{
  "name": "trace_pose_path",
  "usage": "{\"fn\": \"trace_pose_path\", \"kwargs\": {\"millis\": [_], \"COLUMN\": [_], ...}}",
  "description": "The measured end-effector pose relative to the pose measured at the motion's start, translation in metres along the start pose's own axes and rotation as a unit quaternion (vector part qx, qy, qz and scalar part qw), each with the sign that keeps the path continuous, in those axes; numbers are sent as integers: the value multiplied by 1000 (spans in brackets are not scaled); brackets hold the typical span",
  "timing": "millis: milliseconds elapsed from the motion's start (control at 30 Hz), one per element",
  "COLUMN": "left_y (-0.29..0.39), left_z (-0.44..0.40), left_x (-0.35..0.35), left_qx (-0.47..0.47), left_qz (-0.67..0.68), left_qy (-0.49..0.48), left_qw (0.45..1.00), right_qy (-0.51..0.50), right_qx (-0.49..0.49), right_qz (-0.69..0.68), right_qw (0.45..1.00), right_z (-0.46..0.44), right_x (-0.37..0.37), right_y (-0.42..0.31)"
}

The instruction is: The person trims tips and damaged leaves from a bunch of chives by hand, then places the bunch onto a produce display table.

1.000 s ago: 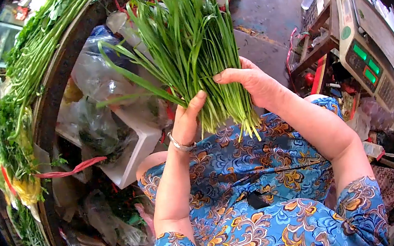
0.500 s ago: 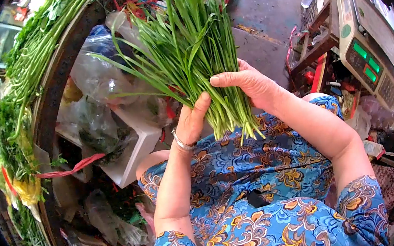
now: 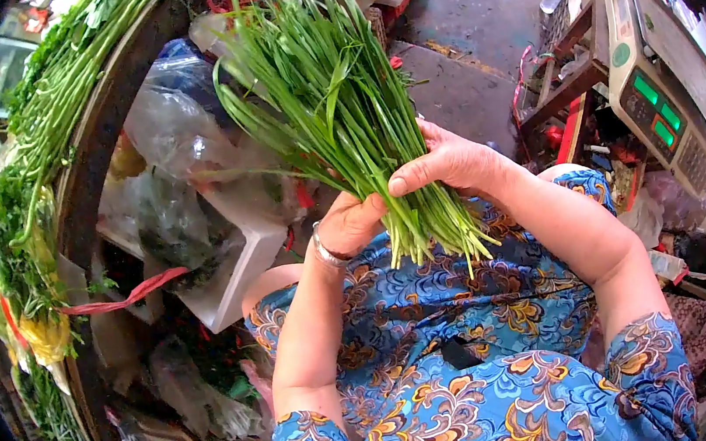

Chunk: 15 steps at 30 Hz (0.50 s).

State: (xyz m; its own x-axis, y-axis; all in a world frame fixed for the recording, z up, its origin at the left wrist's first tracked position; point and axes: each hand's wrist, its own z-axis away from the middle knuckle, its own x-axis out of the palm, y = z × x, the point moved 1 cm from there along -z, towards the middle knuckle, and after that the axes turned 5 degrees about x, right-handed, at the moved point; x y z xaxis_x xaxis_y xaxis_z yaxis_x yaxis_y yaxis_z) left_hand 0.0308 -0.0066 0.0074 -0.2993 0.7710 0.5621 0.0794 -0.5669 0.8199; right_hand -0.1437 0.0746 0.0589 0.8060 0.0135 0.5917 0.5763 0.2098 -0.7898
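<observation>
A thick bunch of long green leafy stalks (image 3: pixel 350 124) is held between my two hands above my lap, its leaves fanning away from me and its pale cut ends toward me. My left hand (image 3: pixel 351 222), with a metal bracelet at the wrist, grips the bunch from the left near its lower part. From the right, my right hand (image 3: pixel 450 160) wraps round the stalks, its thumb lying across the front. The fingers of both hands are partly hidden behind the bunch.
Along the left runs a curved ledge (image 3: pixel 88 178) with leafy greens (image 3: pixel 62 111). Plastic bags (image 3: pixel 170 128) and a white foam box (image 3: pixel 241 274) lie inside it. A scale (image 3: pixel 651 96) with green digits stands at the right, beside a wooden frame (image 3: pixel 562 93). A pink strip (image 3: pixel 133 296) hangs at left.
The bunch has tilted, its leafy tops moving left and its cut ends shifting lower and right. Both hands have moved slightly toward my lap, still round the stalks.
</observation>
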Motion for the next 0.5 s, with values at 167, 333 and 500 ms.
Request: {"fn": "trace_pose_path", "kwargs": {"millis": [167, 333, 500], "left_y": [-4, -12, -10], "left_z": [-5, -22, -20], "left_x": [11, 16, 23], "left_qx": [-51, 52, 32], "left_qz": [21, 21, 51], "left_qy": [50, 77, 131], "left_qw": [997, 995, 990], "right_qy": [-13, 77, 120], "right_qx": [8, -44, -58], "right_qz": [14, 9, -3], "right_qw": [1000, 996, 991], "right_z": [-2, -9, -13], "right_x": [-1, -8, -11], "right_y": [0, 8, 8]}}
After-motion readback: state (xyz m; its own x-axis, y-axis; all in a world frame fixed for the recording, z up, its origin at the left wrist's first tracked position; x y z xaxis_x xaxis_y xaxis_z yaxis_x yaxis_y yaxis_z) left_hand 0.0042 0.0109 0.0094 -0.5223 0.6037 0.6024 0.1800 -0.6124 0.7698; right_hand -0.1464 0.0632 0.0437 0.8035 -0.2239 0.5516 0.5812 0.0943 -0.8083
